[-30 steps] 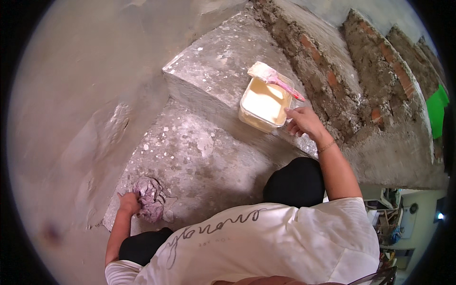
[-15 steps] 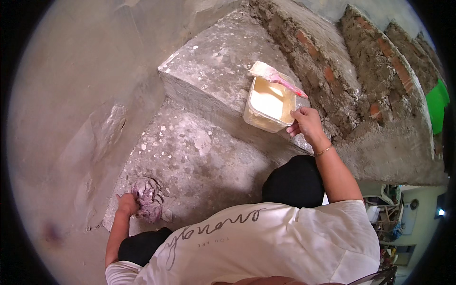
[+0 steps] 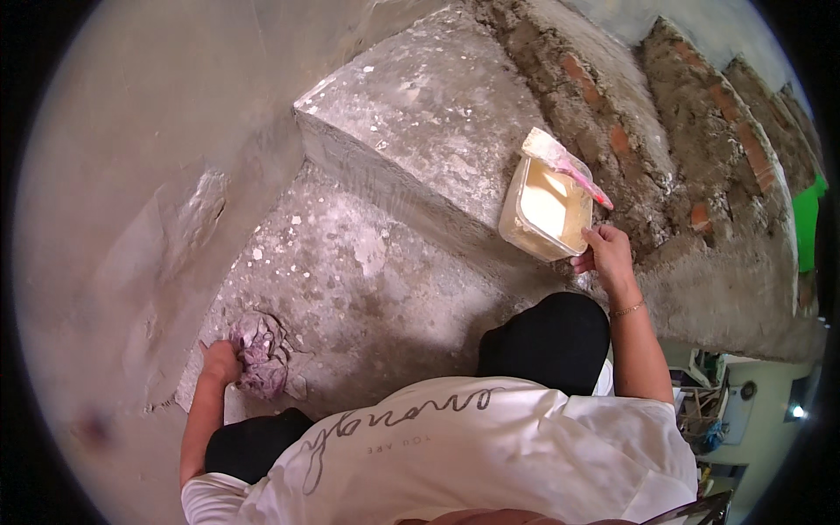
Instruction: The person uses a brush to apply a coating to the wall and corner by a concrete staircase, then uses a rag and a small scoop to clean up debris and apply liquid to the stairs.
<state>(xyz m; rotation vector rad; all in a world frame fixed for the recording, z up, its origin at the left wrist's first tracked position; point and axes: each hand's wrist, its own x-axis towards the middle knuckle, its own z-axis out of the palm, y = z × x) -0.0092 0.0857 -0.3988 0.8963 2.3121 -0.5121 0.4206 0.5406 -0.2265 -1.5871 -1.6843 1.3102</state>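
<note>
Presumably for steadiness, the right hand (image 3: 607, 255) pinches the plastic tub (image 3: 530, 238) bearing a paintbrush (image 3: 570, 168), while the left hand (image 3: 220, 361), grip unclear, touches a rag (image 3: 262, 357) by the lower step's (image 3: 398, 302) left edge.

The left forearm (image 3: 198, 422) rises at the lower left of the frame, leaning slightly right, to the left hand (image 3: 221, 361); one finger juts up and left, the others partly hidden. Right of centre, the right forearm (image 3: 637, 337) points upward, and the right hand (image 3: 610, 255) turns leftward, its fingers (image 3: 594, 234) curled in a pinch.
</note>
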